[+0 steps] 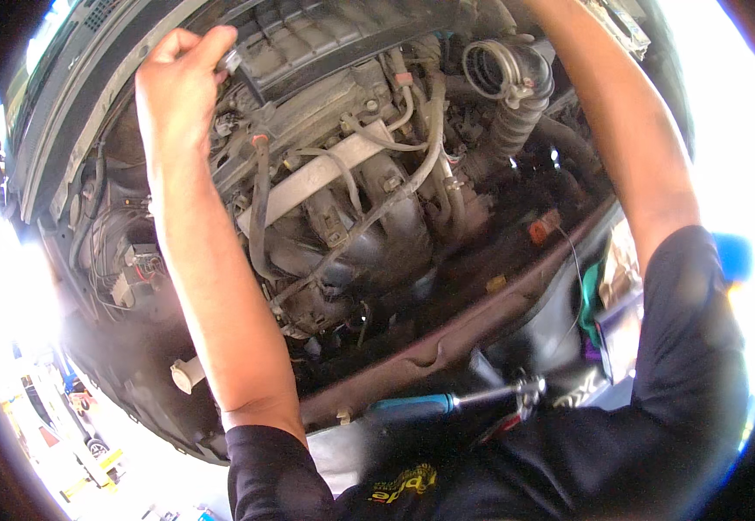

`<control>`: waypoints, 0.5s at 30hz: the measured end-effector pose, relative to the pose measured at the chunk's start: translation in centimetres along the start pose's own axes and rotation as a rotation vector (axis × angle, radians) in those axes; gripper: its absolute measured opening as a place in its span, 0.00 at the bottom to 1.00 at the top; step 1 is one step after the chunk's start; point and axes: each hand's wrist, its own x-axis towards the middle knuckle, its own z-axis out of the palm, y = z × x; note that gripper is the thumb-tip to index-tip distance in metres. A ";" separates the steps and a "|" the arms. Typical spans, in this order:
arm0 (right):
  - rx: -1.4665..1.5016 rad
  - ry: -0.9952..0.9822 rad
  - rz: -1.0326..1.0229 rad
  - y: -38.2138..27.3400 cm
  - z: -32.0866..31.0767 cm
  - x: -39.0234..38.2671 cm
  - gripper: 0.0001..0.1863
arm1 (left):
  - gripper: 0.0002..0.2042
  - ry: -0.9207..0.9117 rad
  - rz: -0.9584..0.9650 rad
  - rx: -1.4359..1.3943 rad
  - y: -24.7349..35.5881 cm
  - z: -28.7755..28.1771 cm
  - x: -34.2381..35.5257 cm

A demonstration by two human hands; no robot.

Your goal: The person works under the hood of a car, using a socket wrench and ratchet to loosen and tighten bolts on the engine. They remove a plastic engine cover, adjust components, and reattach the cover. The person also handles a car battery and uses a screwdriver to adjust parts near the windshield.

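My left hand (182, 74) is raised at the upper left of the engine bay, fingers closed on a metal tool with a dark shaft (249, 87) that reaches down toward the engine (325, 182). Below it are rubber hoses, one with an orange clamp (259, 141), and a light metal bar (308, 178). My right forearm (629, 148) stretches up past a corrugated intake hose (516, 122) with an open round end; my right hand is beyond the top edge, out of view.
Along the near side runs the car's front edge (429, 356). A blue-handled ratchet (412, 404) lies beyond it, near my body. Wiring and a connector box (134, 278) sit at the left. Garage equipment (73, 434) stands at the lower left, in bright glare.
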 end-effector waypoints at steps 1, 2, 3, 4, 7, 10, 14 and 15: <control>-0.111 0.036 -0.144 2.0 0.6 0.4 0.19 | 0.15 0.018 0.001 -0.020 0.5 0.9 -0.1; -0.253 0.044 -0.294 3.4 0.4 1.1 0.20 | 0.15 -0.011 -0.015 -0.001 0.1 0.7 0.4; -0.336 0.059 -0.430 3.5 0.2 1.7 0.20 | 0.15 -0.035 -0.035 0.024 -0.7 0.1 0.8; -0.188 0.030 -0.240 -0.4 0.0 1.8 0.20 | 0.15 -0.023 -0.133 -0.020 -2.6 -1.2 0.9; -0.110 -0.115 0.148 -5.2 -2.5 -0.1 0.19 | 0.15 -0.036 -0.152 -0.022 -2.8 -2.1 0.8; 0.102 -0.029 0.159 -1.5 -0.7 -1.3 0.21 | 0.15 -0.017 -0.019 -0.031 -0.5 -0.4 0.3; -0.242 -0.275 0.158 -1.1 -0.5 -0.6 0.24 | 0.16 -0.076 -0.025 0.115 -1.0 -1.4 0.3; -0.139 -0.250 0.141 -1.7 -0.9 -0.9 0.25 | 0.17 -0.109 -0.043 0.115 -1.5 -1.8 0.3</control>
